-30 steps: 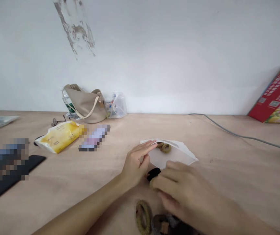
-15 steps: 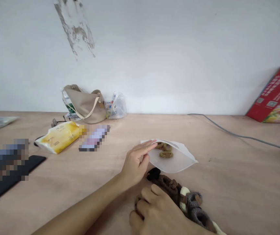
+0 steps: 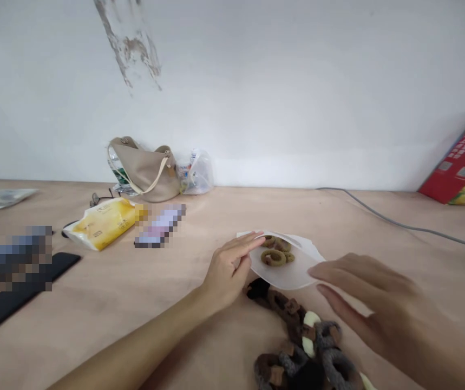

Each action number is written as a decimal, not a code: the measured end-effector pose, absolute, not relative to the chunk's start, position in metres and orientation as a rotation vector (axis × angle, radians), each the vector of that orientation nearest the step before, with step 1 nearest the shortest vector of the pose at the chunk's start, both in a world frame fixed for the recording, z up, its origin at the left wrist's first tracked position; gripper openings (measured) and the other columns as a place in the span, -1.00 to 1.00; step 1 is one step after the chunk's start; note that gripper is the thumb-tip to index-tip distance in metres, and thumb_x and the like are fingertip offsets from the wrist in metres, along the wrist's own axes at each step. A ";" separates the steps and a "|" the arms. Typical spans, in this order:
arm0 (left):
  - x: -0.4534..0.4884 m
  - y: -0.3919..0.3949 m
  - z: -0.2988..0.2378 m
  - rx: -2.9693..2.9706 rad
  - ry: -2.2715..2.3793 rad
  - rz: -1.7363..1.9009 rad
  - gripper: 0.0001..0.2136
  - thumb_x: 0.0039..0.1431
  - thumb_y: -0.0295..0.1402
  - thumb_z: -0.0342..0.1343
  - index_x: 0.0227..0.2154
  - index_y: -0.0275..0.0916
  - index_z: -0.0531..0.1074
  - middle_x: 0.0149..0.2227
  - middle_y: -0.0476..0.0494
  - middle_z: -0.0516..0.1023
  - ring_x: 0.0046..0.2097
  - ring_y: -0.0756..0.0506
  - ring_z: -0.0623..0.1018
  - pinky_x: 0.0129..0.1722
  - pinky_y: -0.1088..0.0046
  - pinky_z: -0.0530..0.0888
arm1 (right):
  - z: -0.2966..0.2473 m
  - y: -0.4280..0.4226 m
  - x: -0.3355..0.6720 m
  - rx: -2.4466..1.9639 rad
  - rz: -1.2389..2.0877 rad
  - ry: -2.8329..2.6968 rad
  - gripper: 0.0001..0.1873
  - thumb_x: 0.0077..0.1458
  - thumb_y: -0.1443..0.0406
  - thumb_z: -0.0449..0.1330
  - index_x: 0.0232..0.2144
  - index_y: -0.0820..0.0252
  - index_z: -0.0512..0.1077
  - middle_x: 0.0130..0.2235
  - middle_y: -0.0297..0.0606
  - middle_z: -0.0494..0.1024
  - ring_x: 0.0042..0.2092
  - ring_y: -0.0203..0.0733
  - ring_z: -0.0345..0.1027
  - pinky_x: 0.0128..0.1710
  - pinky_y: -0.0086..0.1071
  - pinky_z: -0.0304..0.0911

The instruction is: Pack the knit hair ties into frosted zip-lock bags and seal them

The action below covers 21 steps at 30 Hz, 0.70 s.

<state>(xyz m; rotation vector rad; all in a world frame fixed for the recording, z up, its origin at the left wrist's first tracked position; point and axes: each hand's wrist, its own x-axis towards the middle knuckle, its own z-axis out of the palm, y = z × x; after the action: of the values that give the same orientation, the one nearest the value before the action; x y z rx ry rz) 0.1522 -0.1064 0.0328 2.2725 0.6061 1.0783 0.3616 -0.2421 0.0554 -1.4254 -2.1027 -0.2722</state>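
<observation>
A frosted plastic bag (image 3: 283, 277) lies on the table with its mouth gaping toward me. Several olive-brown fuzzy hair ties (image 3: 273, 258) rest inside it. My left hand (image 3: 228, 268) grips the bag's left edge, fingers stretched along the mouth and thumb bent below. At the bag's right corner, my right hand (image 3: 372, 298) is spread, thumb and fingers apart, with nothing between them; whether the fingertips touch the film I cannot tell. Nearer me lies a pile of hair ties (image 3: 293, 363) in black, brown, grey and cream, some with small brown tags.
To the left are a yellow tissue pack (image 3: 108, 223), a blurred-out phone-like object (image 3: 161, 225) and a long black object (image 3: 25, 290). A beige handbag (image 3: 145, 170) and a clear plastic bag (image 3: 200, 173) stand by the wall. A grey cable (image 3: 386, 218) and a red box (image 3: 455, 162) are at right.
My right hand has moved from the pile up and right to the bag's right corner, opening out. Another olive-brown hair tie now shows in the bag. My left hand stays at its edge.
</observation>
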 end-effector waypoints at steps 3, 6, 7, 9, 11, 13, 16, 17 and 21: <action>0.155 -0.110 0.031 2.329 0.567 1.081 -0.57 0.12 -0.61 -0.11 -0.02 -0.15 0.46 0.04 -0.07 0.49 0.11 -0.11 0.44 0.14 0.25 0.35 | 0.041 -0.266 0.380 -1.420 -0.209 -2.002 -0.74 0.16 0.35 0.09 -0.09 0.05 0.37 -0.27 -0.29 0.54 -0.28 -0.21 0.45 -0.33 -0.41 0.37; 0.159 -0.115 0.029 2.409 0.518 1.080 -0.53 0.11 -0.64 -0.12 0.02 -0.14 0.42 0.06 -0.06 0.47 0.13 -0.08 0.41 0.16 0.27 0.33 | 0.029 -0.286 0.383 -1.396 -0.090 -2.041 -0.73 0.13 0.36 0.11 -0.10 0.02 0.38 -0.29 -0.29 0.55 -0.31 -0.19 0.47 -0.38 -0.44 0.38; 0.160 -0.117 0.029 2.427 0.517 1.076 -0.52 0.11 -0.64 -0.12 0.04 -0.14 0.40 0.07 -0.05 0.46 0.13 -0.08 0.40 0.16 0.27 0.33 | 0.026 -0.289 0.382 -1.394 -0.027 -2.066 -0.74 0.14 0.38 0.09 -0.13 0.01 0.39 -0.32 -0.29 0.54 -0.33 -0.19 0.46 -0.40 -0.43 0.37; 0.163 -0.120 0.029 2.448 0.543 1.067 -0.52 0.12 -0.64 -0.12 0.06 -0.12 0.38 0.08 -0.05 0.45 0.14 -0.09 0.40 0.17 0.25 0.32 | 0.024 -0.292 0.377 -1.390 0.115 -2.133 -0.74 0.16 0.42 0.04 -0.16 0.01 0.40 -0.36 -0.30 0.53 -0.36 -0.20 0.45 -0.43 -0.43 0.35; 0.164 -0.121 0.030 2.453 0.581 1.059 -0.53 0.14 -0.62 -0.12 0.06 -0.13 0.37 0.09 -0.05 0.44 0.14 -0.09 0.39 0.18 0.24 0.32 | 0.025 -0.288 0.373 -1.421 0.231 -2.188 -0.70 0.18 0.46 -0.01 -0.14 0.03 0.38 -0.33 -0.27 0.54 -0.32 -0.20 0.44 -0.38 -0.41 0.35; 0.165 -0.121 0.032 2.450 0.607 1.038 -0.55 0.17 -0.59 -0.12 0.07 -0.13 0.37 0.10 -0.06 0.43 0.15 -0.10 0.38 0.18 0.22 0.31 | 0.026 -0.283 0.370 -1.454 0.284 -2.232 -0.67 0.17 0.49 -0.02 -0.13 0.04 0.37 -0.28 -0.26 0.54 -0.28 -0.19 0.42 -0.31 -0.38 0.34; 0.165 -0.122 0.033 2.449 0.608 1.002 -0.56 0.20 -0.57 -0.13 0.09 -0.13 0.34 0.12 -0.06 0.41 0.17 -0.10 0.36 0.19 0.21 0.30 | 0.024 -0.276 0.367 -1.513 0.229 -2.265 -0.62 0.09 0.55 0.01 -0.14 0.05 0.38 -0.28 -0.32 0.53 -0.30 -0.20 0.39 -0.30 -0.36 0.31; 0.164 -0.122 0.033 2.453 0.606 0.997 -0.57 0.20 -0.57 -0.13 0.09 -0.13 0.34 0.12 -0.06 0.40 0.17 -0.10 0.36 0.19 0.21 0.29 | 0.022 -0.275 0.367 -1.519 0.190 -2.283 -0.61 0.08 0.56 0.02 -0.15 0.05 0.39 -0.29 -0.33 0.52 -0.32 -0.20 0.39 -0.32 -0.36 0.31; 0.163 -0.123 0.034 2.483 0.605 0.972 -0.56 0.21 -0.57 -0.14 0.10 -0.13 0.33 0.14 -0.06 0.38 0.19 -0.10 0.33 0.20 0.23 0.28 | 0.015 -0.273 0.369 -1.532 0.005 -2.282 -0.65 0.11 0.54 -0.02 -0.18 0.09 0.41 -0.25 -0.28 0.51 -0.27 -0.20 0.39 -0.30 -0.38 0.30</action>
<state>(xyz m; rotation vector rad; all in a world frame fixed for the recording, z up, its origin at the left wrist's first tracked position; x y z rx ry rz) 0.1625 -0.1229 0.0336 2.4835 0.6054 0.9719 0.3690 -0.2732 0.0153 -1.5322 -2.2816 0.0047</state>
